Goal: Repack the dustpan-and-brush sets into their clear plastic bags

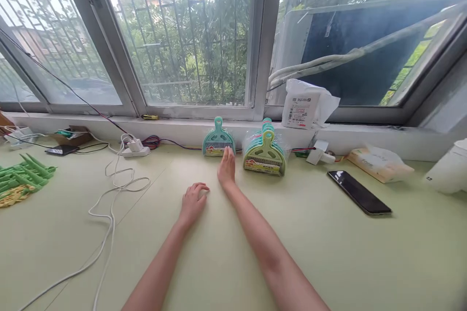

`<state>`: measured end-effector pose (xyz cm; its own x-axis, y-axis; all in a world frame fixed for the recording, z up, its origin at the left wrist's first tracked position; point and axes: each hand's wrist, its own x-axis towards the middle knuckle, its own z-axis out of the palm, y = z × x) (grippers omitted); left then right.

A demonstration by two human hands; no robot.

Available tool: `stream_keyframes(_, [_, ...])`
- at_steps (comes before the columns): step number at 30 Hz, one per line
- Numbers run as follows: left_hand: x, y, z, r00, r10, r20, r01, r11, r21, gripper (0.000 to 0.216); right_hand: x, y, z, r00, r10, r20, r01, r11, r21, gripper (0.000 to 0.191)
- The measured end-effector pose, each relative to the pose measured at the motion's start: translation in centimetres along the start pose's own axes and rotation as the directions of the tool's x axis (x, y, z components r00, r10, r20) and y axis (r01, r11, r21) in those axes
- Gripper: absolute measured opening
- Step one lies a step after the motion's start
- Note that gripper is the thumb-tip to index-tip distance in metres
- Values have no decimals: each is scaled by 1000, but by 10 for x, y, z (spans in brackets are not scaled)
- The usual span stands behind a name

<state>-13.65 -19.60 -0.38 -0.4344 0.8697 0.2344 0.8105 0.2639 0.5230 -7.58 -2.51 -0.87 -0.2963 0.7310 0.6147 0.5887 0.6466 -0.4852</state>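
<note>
Against the wall below the window stands a teal dustpan and brush set (218,137) in clear wrap, upright with its handle up. My right hand (226,167) reaches to its right edge, fingers stretched out; whether they touch the set cannot be told. To the right of that hand, a stack of similar sets (265,153) leans at the wall, a yellow-green one in front and teal and pink handles behind. My left hand (194,201) rests low over the table, fingers loosely curved and apart, with nothing in it.
A black phone (359,192), a tissue pack (380,163) and a white container (448,169) are on the right of the table (292,252). White cables (111,214) and a power strip (134,148) lie left. Green and yellow pieces (25,177) sit far left. A white package (308,104) stands on the sill.
</note>
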Motion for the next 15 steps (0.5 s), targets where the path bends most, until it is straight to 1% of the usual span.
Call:
stream_keyframes(2, [2, -2, 1, 1000, 24, 0, -24, 1000, 19, 27, -27, -10, -20, 988, -153, 34, 151, 987, 56, 71])
stream_keyframes(4, [3, -3, 2, 999, 53, -7, -53, 997, 47, 26, -58, -21, -48, 964, -264, 39, 256, 955, 152, 64])
stream_keyframes(6, [1, -2, 3, 997, 76, -27, -74, 995, 72, 28, -90, -33, -87, 948, -316, -17, 309, 912, 268, 59])
stream_keyframes(7, [0, -1, 3, 996, 84, -37, -81, 994, 77, 29, -104, -39, -110, 939, -338, -64, 339, 881, 329, 57])
stream_keyframes(9, [-5, 3, 2, 994, 92, -56, -89, 994, 66, 30, -129, -49, -169, 899, -401, -179, 438, 788, 434, 55])
stream_keyframes(11, [-11, 10, -1, 991, 113, -73, -111, 993, 30, 29, -149, -60, -240, 839, -451, -303, 543, 679, 494, 52])
stream_keyframes(12, [-15, 16, -3, 988, 136, -79, -135, 991, 10, 28, -157, -65, -278, 818, -465, -337, 574, 630, 524, 52])
stream_keyframes(13, [-20, 25, -4, 982, 169, -82, -170, 985, -6, 26, -165, -69, -317, 802, -484, -350, 594, 592, 545, 53])
stream_keyframes(14, [-27, 36, -6, 974, 212, -80, -215, 976, -21, 25, -174, -74, -354, 789, -516, -332, 607, 574, 550, 53])
stream_keyframes(15, [-35, 49, -9, 962, 262, -72, -265, 963, -39, 25, -182, -77, -388, 779, -551, -300, 615, 576, 539, 50])
